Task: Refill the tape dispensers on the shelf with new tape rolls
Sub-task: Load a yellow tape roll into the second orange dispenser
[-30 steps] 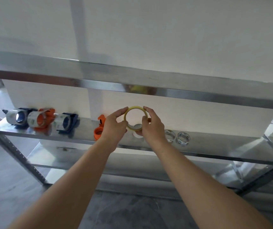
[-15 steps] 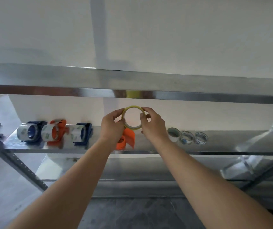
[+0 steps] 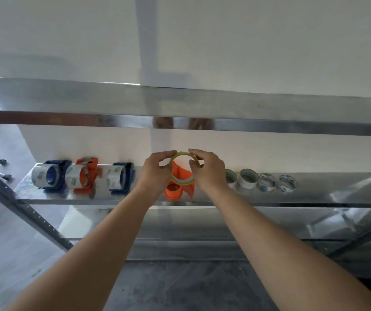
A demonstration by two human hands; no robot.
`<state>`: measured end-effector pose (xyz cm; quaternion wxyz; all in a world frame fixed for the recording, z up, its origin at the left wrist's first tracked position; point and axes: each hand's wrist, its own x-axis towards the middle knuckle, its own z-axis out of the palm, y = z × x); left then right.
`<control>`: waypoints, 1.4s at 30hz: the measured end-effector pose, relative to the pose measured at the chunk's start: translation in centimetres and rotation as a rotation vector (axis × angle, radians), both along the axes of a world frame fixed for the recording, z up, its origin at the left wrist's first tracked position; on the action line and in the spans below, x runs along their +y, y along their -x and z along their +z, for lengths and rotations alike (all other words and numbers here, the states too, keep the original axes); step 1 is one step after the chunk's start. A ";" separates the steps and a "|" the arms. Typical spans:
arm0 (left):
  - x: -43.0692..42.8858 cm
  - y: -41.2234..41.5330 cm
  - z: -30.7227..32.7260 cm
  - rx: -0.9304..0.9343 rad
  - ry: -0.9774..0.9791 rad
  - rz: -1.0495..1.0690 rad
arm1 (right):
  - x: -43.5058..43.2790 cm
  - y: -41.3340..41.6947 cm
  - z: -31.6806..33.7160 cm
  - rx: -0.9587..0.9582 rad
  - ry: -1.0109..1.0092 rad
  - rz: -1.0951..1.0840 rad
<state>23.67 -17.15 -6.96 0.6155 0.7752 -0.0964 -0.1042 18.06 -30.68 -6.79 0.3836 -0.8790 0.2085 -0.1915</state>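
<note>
Left hand (image 3: 155,176) pinches the left rim of a thin yellow tape roll (image 3: 182,181), thumb and fingers curled onto it. Right hand (image 3: 209,173) pinches the right rim the same way. The roll is upright and off the shelf (image 3: 337,189), right in front of the empty orange dispenser (image 3: 174,194). Its lower arc overlaps the dispenser body. Touching or just clear: cannot tell from this angle.

On the shelf, left of the hands, are three loaded dispensers (image 3: 83,176) in a row, each carrying a pale roll. Four spare rolls (image 3: 247,179) stand on edge to the right, the nearest just beside the right hand.

Step in hand, as I judge it, is seating the roll on the orange dispenser's hub.

What could go wrong:
- The roll is thin and looks flimsy, so uneven squeeze from the two pinches could bend it out of round and jam it on the hub.
- Nothing braces the dispenser, so a push on the roll could slide or tip it toward the back of the shelf.
- The right wrist is close to the spare rolls, so a sideways move could knock the nearest one rolling.
- Loaded the wrong way round, the tape would feed with its sticky side wrong.
</note>
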 end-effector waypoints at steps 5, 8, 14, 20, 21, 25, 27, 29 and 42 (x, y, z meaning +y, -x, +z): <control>-0.7 -0.7 -0.5 0.028 -0.031 0.059 | -1.3 -1.8 -0.5 0.031 0.002 0.046; -1.3 -1.4 -1.0 0.044 -0.019 0.081 | -2.5 -2.9 -0.8 0.054 -0.012 0.089; -2.6 -2.1 -3.1 0.065 -0.024 0.105 | -4.4 -4.4 -1.8 0.097 0.052 0.205; -2.7 -3.5 -4.7 0.092 -0.081 0.106 | -4.8 -5.5 -3.6 0.143 0.053 0.264; -2.7 -3.8 -5.0 0.098 -0.084 0.101 | -4.8 -5.9 -3.9 0.150 0.053 0.268; -2.4 -5.2 -6.4 0.138 -0.090 0.081 | -4.5 -7.0 -4.9 0.199 0.095 0.293; -2.3 -6.0 -6.9 0.154 -0.092 0.065 | -4.3 -7.6 -5.4 0.225 0.116 0.294; -2.2 -6.9 -7.5 0.161 -0.099 0.042 | -4.0 -8.5 -6.0 0.248 0.117 0.272; 0.3 -12.5 -13.6 0.351 -0.142 -0.165 | -1.8 -12.9 -11.6 0.438 0.057 0.091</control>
